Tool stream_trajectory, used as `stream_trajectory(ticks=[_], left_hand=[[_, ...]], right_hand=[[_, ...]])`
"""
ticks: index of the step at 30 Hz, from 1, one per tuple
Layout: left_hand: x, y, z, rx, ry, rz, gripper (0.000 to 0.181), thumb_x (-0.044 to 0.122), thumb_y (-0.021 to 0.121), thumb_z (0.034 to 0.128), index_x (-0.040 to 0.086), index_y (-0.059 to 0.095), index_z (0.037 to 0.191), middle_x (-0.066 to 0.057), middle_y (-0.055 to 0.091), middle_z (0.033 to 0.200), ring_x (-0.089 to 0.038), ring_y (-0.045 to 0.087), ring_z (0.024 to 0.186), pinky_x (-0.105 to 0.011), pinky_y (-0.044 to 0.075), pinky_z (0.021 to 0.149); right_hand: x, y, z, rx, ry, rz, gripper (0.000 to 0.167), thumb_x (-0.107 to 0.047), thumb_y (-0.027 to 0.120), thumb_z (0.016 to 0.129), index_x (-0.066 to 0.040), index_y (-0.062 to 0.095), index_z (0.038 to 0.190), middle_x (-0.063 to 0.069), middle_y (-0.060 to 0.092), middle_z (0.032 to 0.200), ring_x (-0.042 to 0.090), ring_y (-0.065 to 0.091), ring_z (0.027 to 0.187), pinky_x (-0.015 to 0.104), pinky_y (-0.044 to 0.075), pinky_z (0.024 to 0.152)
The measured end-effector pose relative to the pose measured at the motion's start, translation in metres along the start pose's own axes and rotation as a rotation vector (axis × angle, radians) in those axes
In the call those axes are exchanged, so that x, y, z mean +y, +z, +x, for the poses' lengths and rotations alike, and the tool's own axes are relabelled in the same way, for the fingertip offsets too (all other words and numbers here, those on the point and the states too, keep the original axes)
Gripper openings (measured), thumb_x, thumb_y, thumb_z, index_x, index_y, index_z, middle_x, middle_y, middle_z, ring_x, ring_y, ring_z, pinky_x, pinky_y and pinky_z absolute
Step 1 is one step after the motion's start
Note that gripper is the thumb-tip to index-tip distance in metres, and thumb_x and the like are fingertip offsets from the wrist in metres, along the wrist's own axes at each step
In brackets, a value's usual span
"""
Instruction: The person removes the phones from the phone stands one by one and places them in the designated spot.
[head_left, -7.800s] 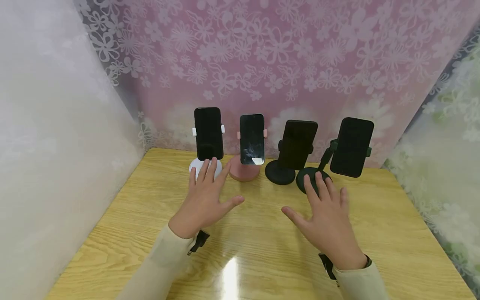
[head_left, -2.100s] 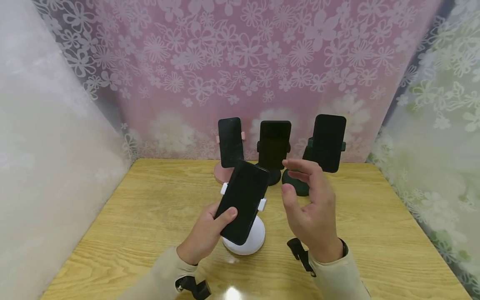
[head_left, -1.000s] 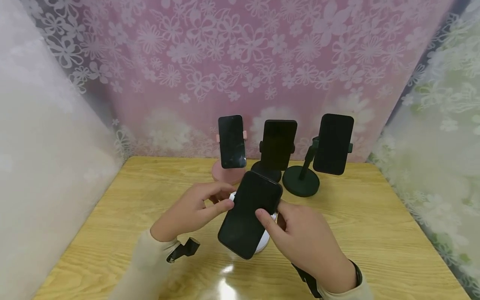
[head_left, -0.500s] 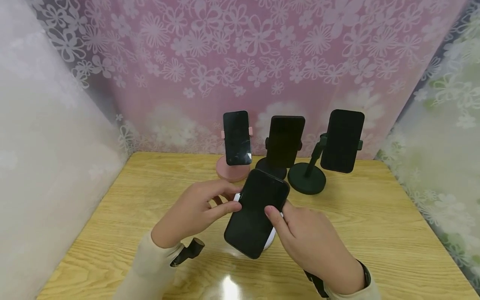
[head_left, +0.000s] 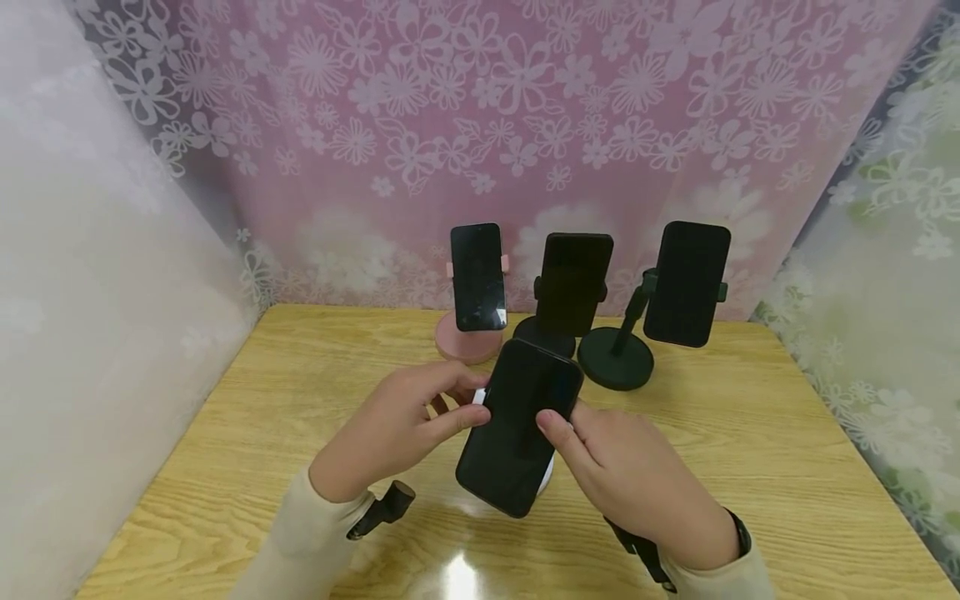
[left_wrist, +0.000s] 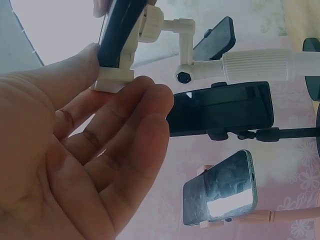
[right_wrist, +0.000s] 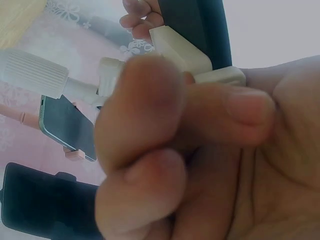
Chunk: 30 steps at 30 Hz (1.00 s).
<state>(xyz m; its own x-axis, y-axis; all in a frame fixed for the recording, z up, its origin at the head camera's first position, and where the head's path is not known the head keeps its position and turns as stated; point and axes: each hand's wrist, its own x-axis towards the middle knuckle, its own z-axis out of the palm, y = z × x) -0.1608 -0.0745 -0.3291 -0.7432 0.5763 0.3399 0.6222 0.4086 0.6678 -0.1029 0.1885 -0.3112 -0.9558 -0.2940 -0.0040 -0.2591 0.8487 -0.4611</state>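
Wood-grained tabletop [head_left: 300,408] meets a pink floral backdrop [head_left: 375,125]. Front phone [head_left: 517,429] sits in the clamp of the white stand [left_wrist: 257,65], between both hands. Mounting appears complete; whether its angle is final cannot be told, and release by both hands is not yet done. Its screen is black and blank, corners rounded, upper end tilted right. At its left edge, the left hand [head_left: 408,421] pinches the clamp; at its right edge, the right hand [head_left: 630,467] grips it, thumb on the screen. Behind it stand loaded holders: pink stand [head_left: 467,343] left, black stand [head_left: 551,336] directly behind, dark green stand [head_left: 615,358] right.
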Motion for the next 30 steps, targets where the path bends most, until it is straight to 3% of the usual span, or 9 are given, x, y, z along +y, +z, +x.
stream_trajectory(ticks=[14,18,22,23,25,30], left_hand=[[0.006,0.002,-0.001,-0.048,-0.06,-0.03,0.016,0.032,0.074,0.097,0.022,0.065,0.105,0.012,0.068,0.098,-0.004,0.064,0.09,-0.027,0.057,0.076],[0.006,0.006,0.0,-0.037,-0.064,-0.031,0.017,0.033,0.073,0.0979,0.021,0.062,0.104,0.012,0.069,0.097,-0.004,0.064,0.089,-0.027,0.056,0.075],[0.007,0.012,0.002,-0.013,-0.061,-0.019,0.019,0.033,0.072,0.099,0.019,0.059,0.103,0.012,0.068,0.094,-0.004,0.063,0.087,-0.026,0.056,0.075],[0.007,0.013,0.002,-0.01,-0.064,-0.02,0.019,0.033,0.072,0.0992,0.019,0.059,0.103,0.011,0.067,0.094,-0.004,0.063,0.086,-0.026,0.056,0.075],[0.007,0.014,0.002,-0.009,-0.072,-0.03,0.02,0.033,0.072,0.0995,0.018,0.059,0.106,0.011,0.067,0.093,-0.004,0.063,0.085,-0.027,0.056,0.075],[0.005,0.014,0.004,-0.011,-0.086,-0.055,0.023,0.035,0.07,0.1,0.017,0.058,0.108,0.01,0.066,0.093,-0.005,0.062,0.084,-0.028,0.056,0.075]], right_hand=[[0.009,-0.003,0.005,-0.013,-0.052,0.095,0.047,-0.046,0.043,0.111,-0.017,0.048,0.075,-0.006,0.037,0.062,0.01,0.036,0.053,0.026,0.034,0.054],[0.015,-0.005,0.011,-0.049,-0.054,0.166,0.038,-0.046,0.04,0.112,-0.017,0.063,0.101,-0.005,0.057,0.076,0.012,0.056,0.067,0.031,0.049,0.066],[0.025,-0.006,0.02,-0.076,-0.069,0.255,0.036,-0.044,0.039,0.113,-0.016,0.061,0.104,-0.002,0.065,0.079,0.016,0.062,0.069,0.033,0.052,0.069],[0.027,-0.006,0.022,-0.085,-0.069,0.272,0.038,-0.043,0.039,0.113,-0.015,0.058,0.096,-0.002,0.059,0.07,0.016,0.056,0.061,0.032,0.049,0.063],[0.03,-0.005,0.025,-0.093,-0.085,0.298,0.038,-0.041,0.038,0.113,-0.014,0.055,0.094,-0.001,0.055,0.065,0.017,0.054,0.058,0.031,0.047,0.06],[0.029,-0.004,0.028,-0.056,-0.115,0.314,0.031,-0.039,0.037,0.114,-0.018,0.056,0.126,-0.001,0.058,0.071,0.015,0.058,0.065,0.032,0.049,0.063]])
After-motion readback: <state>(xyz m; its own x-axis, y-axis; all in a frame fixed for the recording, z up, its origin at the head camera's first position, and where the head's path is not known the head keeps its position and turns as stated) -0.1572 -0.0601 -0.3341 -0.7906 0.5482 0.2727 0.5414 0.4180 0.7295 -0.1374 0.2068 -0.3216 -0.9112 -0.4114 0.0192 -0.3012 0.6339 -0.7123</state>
